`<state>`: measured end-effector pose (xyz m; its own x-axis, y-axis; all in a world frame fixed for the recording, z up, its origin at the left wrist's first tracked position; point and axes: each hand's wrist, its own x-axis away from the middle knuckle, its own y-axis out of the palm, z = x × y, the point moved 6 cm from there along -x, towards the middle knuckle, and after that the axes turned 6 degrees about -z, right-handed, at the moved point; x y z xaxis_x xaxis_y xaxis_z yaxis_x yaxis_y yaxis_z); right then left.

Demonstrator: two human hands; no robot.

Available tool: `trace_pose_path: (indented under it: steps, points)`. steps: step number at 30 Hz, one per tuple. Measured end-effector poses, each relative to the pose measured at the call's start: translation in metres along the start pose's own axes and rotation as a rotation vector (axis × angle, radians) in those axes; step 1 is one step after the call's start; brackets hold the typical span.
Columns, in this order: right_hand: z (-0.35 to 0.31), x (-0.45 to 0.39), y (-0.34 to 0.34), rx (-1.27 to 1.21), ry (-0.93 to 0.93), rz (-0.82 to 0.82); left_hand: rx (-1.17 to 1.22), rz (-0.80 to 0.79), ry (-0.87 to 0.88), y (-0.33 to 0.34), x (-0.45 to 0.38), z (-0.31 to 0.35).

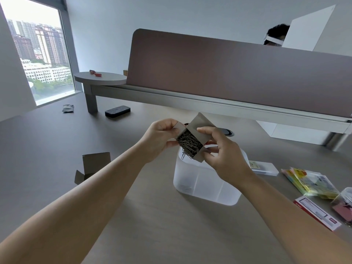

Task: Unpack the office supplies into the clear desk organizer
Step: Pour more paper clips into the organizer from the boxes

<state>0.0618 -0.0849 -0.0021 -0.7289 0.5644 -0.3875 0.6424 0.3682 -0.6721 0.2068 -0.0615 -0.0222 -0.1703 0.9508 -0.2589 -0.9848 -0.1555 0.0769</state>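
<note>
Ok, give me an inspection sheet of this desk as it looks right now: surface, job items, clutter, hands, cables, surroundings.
Surface: brown desk, in use.
Job's things: clear organizer upright at centre; open paper clip box tilted above it, clips spilling out; sticky notes, red-and-white box, clear case and jar on the right, still packed.
Clutter: empty cardboard box on the left; eraser and foil packet farther back.
Hands: left hand and right hand both grip the paper clip box.
Cables: nothing seen; a grommet sits behind the hands.
Surroundings: divider, window, a person behind the divider.
</note>
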Motion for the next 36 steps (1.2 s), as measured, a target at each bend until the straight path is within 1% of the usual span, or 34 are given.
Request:
trace_pose_path:
  steps: [11, 16, 23, 36]
  points:
    - [-0.001, 0.000, 0.000, 0.021, -0.001, 0.007, 0.000, 0.005, 0.018, -0.001, -0.002, -0.001]
    - [0.001, 0.001, -0.003, 0.020, 0.010, 0.042, 0.000, 0.008, 0.023, 0.001, -0.004, 0.000]
    - [0.002, 0.001, -0.006, -0.009, 0.035, 0.059, -0.034, -0.024, 0.018, 0.004, -0.008, -0.002]
    - [0.002, 0.002, -0.007, -0.021, 0.029, 0.079, -0.007, -0.039, 0.022, 0.006, -0.010, -0.004]
